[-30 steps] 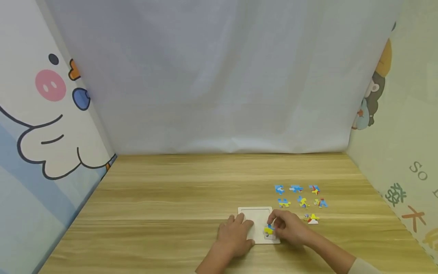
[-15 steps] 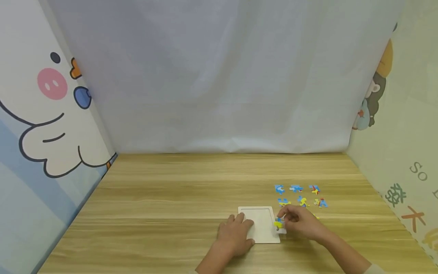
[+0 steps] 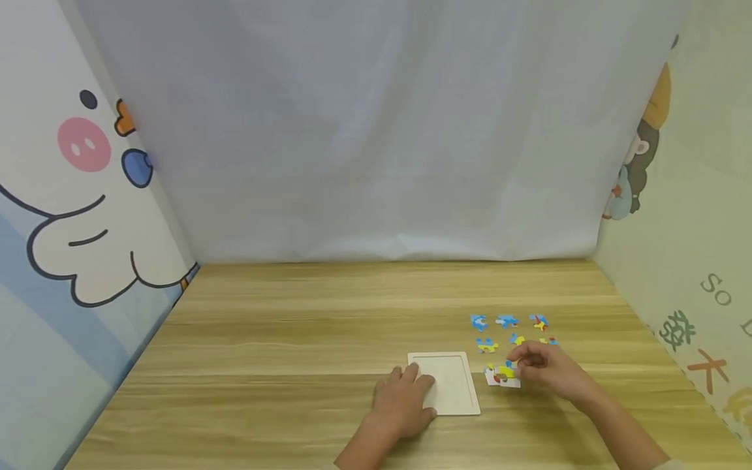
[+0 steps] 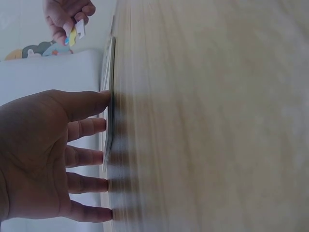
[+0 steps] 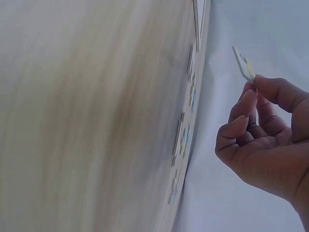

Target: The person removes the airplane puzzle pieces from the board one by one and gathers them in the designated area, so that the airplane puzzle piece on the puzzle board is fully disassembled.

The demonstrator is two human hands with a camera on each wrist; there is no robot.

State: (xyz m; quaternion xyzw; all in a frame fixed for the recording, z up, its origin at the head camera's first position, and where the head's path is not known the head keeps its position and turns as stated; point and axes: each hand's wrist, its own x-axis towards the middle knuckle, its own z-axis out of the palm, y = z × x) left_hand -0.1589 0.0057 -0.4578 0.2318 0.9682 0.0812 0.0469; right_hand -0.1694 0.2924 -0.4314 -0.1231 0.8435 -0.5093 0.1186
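Note:
A pale square puzzle tray (image 3: pixel 449 385) lies on the wood-grain table. My left hand (image 3: pixel 402 401) rests on its left side with spread fingers, the thumb at the near edge; in the left wrist view that same hand (image 4: pixel 43 150) touches the tray (image 4: pixel 110 111) and the table. To the tray's right, my right hand (image 3: pixel 552 372) pinches a jigsaw piece (image 3: pixel 511 373) coloured yellow, blue and white. The right wrist view has this piece (image 5: pixel 244 65) held off the table between thumb and fingertips of my right hand (image 5: pixel 265 130).
Several loose jigsaw pieces lie in rows beyond and beside my right hand, among them a blue one (image 3: pixel 478 322) and a blue-yellow one (image 3: pixel 486 346). Another piece (image 3: pixel 491 377) lies just left of the held one. A pale curtain (image 3: pixel 399 143) hangs behind the table (image 3: pixel 282 339).
My right hand has carried the jigsaw piece from over the tray's right side to the right, clear of the tray. My left hand has stayed in place.

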